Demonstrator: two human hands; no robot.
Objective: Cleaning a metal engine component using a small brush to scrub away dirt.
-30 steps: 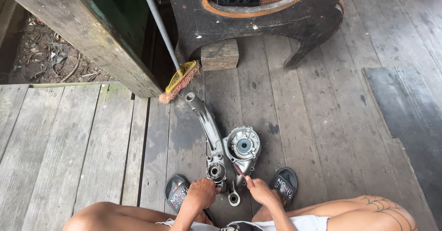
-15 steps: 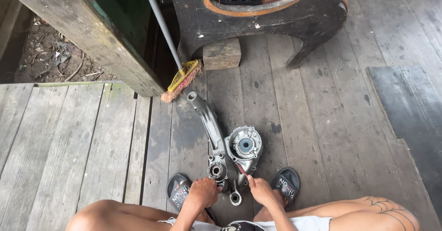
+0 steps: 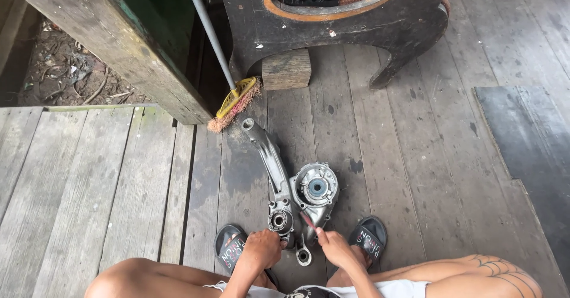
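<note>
A grey metal engine casing (image 3: pixel 279 173) lies on the wooden plank floor between my feet. It has a long arm pointing away from me and a round cover (image 3: pixel 314 188) on its right. My left hand (image 3: pixel 261 249) is closed on the casing's near end, beside a round bearing hole (image 3: pixel 279 221). My right hand (image 3: pixel 333 248) pinches a small reddish-tipped tool (image 3: pixel 307 219), whose tip rests against the casing below the round cover. What kind of tool it is cannot be made out.
My black sandals (image 3: pixel 369 237) flank the casing. A broom (image 3: pixel 234 99) with a yellow head leans against a dark wooden stand (image 3: pixel 392 31), which has a wood block (image 3: pixel 287 69) under it. A green-painted post (image 3: pixel 136 54) is at the left, and a dark mat (image 3: pixel 534 143) at the right.
Both hands stay on the near end of the casing. Only the view has shifted slightly.
</note>
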